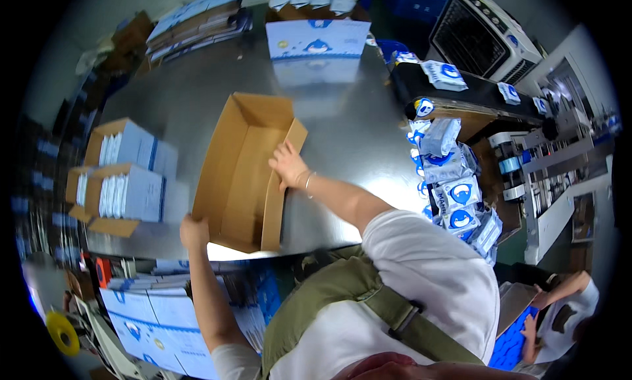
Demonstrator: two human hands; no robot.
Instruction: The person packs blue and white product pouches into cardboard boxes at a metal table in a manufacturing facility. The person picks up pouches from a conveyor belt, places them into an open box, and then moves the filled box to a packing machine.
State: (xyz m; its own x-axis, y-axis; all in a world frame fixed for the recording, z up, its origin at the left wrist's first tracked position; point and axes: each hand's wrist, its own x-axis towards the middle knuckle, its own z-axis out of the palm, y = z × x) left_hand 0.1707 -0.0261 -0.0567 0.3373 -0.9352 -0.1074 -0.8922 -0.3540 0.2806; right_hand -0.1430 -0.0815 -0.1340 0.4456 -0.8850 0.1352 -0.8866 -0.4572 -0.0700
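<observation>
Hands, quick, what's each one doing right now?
Left hand: closed on the near corner of the empty brown cardboard box.
Right hand: open, fingers resting on the box's right flap.

left hand (193,232) grips open cardboard box (243,173) corner | right hand (288,164) on flap | steel table (342,126)

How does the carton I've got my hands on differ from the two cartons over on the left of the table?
The open carton under the left hand and right hand is empty, bare brown inside; the two left cartons are packed with rows of white packs. It lies long and shallow at the table's near edge; they sit stacked close together, further left. All are brown cardboard with open flaps.
</observation>
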